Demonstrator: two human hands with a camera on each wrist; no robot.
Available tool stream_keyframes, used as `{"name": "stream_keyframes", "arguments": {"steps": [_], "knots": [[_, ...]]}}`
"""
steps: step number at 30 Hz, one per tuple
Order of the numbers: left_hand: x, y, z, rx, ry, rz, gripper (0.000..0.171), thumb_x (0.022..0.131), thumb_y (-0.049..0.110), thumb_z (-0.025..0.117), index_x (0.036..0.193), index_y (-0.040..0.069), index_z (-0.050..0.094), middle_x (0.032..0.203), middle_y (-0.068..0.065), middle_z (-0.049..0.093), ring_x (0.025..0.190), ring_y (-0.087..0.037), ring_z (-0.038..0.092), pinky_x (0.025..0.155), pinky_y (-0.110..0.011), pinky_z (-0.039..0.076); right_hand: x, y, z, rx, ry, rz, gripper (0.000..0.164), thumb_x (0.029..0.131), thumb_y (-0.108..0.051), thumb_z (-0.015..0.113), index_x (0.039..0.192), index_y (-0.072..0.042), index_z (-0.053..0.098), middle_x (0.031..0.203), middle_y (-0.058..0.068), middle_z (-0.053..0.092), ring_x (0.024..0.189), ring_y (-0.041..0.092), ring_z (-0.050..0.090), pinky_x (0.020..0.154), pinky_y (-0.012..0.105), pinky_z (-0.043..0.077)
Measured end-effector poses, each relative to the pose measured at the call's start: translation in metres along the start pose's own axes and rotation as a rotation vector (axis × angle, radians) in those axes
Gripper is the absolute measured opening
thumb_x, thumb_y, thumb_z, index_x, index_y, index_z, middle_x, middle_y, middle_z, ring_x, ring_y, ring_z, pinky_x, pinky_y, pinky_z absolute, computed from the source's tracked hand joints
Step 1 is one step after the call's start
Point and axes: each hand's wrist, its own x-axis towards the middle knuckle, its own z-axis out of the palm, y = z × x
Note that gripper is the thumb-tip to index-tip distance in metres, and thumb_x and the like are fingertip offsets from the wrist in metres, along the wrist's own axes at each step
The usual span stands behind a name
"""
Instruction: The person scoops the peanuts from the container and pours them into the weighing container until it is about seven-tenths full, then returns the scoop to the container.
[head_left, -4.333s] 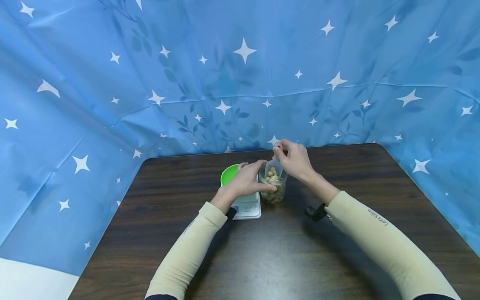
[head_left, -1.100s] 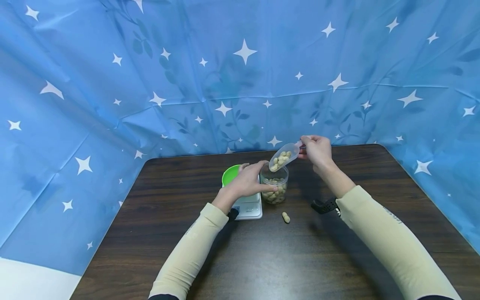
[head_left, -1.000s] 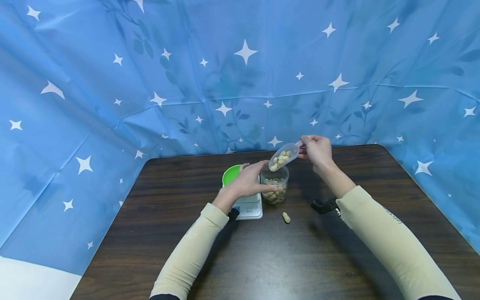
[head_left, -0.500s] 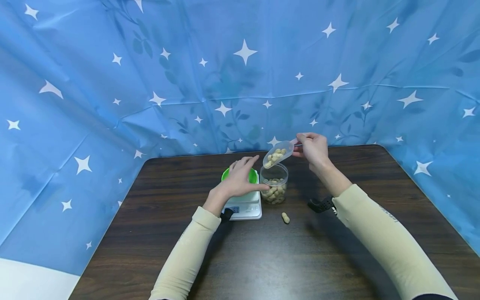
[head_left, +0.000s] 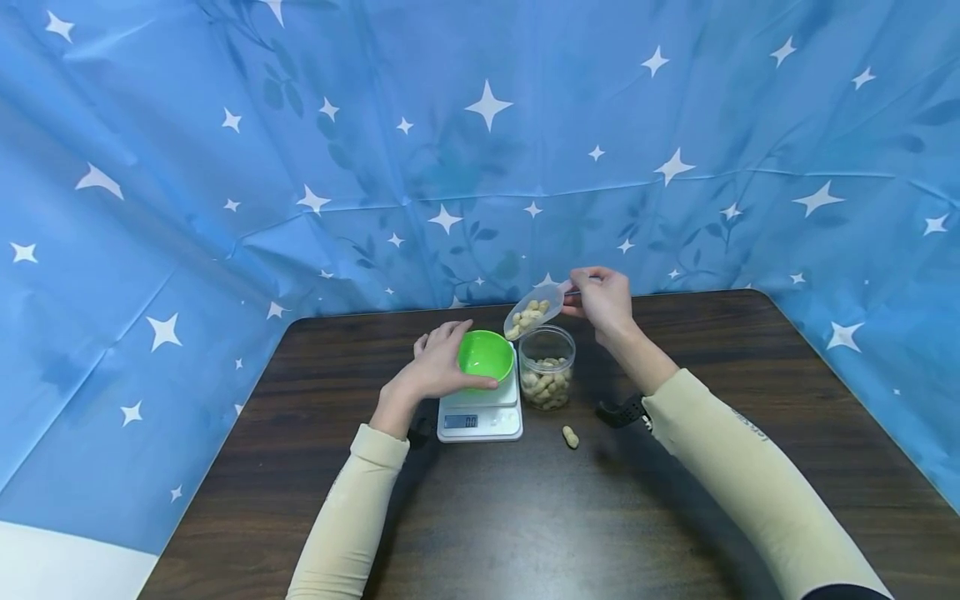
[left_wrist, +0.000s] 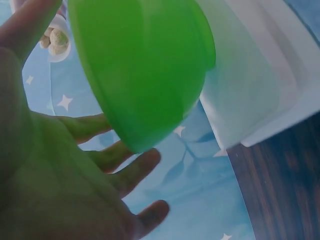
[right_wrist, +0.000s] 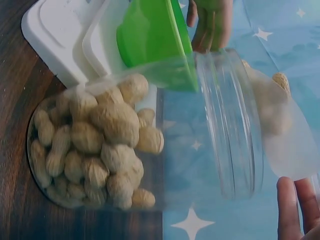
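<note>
My left hand [head_left: 435, 367] is at the left side of a green bowl [head_left: 486, 355], thumb in front and fingers spread behind it. In the left wrist view its fingers [left_wrist: 135, 172] are loosely extended beside the bowl's rim. The bowl sits on a white kitchen scale [head_left: 491, 423] whose display reads 0.0. My right hand [head_left: 606, 304] pinches the handle of a translucent scoop [head_left: 553, 297], tilted down to the left and loaded with peanuts [head_left: 529, 315]. The scoop is over the left rim of a clear jar [head_left: 547, 346], near the bowl. Peanuts fill the jar's lower part [right_wrist: 107, 145].
A single peanut [head_left: 570, 437] lies on the dark wooden table [head_left: 540, 517] in front of the jar. The jar stands close against the scale's right side. Behind the table hangs a blue curtain [head_left: 420, 150] with white stars.
The right hand has lifted a scoopful of peanuts from the jar and moved it left toward the bowl. My left hand has left the jar for the bowl. A peanut has appeared on the table.
</note>
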Motion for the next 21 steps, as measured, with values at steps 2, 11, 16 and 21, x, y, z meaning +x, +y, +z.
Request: {"name": "stream_keyframes", "arguments": {"steps": [2,11,16,21], "knots": [[-0.002,-0.003,-0.002,0.008,-0.019,-0.020,0.119,0.076,0.064,0.082,0.165,0.012,0.021,0.163,-0.015,0.029,0.148,-0.037,0.027,0.113,-0.066,0.018,-0.001,0.001,0.005,-0.007,0.006,-0.003,0.027,0.107,-0.016,0.056,0.122,0.005,0.058,0.083,0.005,0.071,0.071,0.014,0.071,0.072,0.033,0.061],[-0.006,-0.011,-0.003,-0.025,-0.098,-0.036,0.122,0.075,0.059,0.085,0.164,0.008,0.019,0.160,-0.017,0.036,0.144,-0.036,0.034,0.108,-0.066,0.026,-0.005,0.006,0.029,-0.085,0.000,-0.039,0.031,0.107,-0.019,0.056,0.125,0.007,0.059,0.094,0.018,0.072,0.072,0.016,0.072,0.069,0.033,0.061],[-0.004,-0.015,0.001,-0.038,-0.090,-0.020,0.121,0.074,0.059,0.085,0.163,0.006,0.022,0.159,-0.016,0.039,0.144,-0.035,0.036,0.107,-0.067,0.026,-0.008,0.011,0.039,-0.172,-0.018,-0.116,0.030,0.107,-0.018,0.057,0.124,0.006,0.061,0.095,0.024,0.073,0.072,0.019,0.073,0.068,0.031,0.061],[-0.003,-0.018,0.003,-0.062,-0.081,-0.006,0.120,0.075,0.058,0.085,0.163,0.005,0.023,0.156,-0.015,0.041,0.141,-0.034,0.039,0.106,-0.068,0.027,-0.012,0.010,0.045,-0.265,-0.031,-0.217,0.029,0.107,-0.019,0.058,0.123,0.004,0.064,0.094,0.021,0.075,0.079,0.025,0.074,0.066,0.029,0.060]]}}
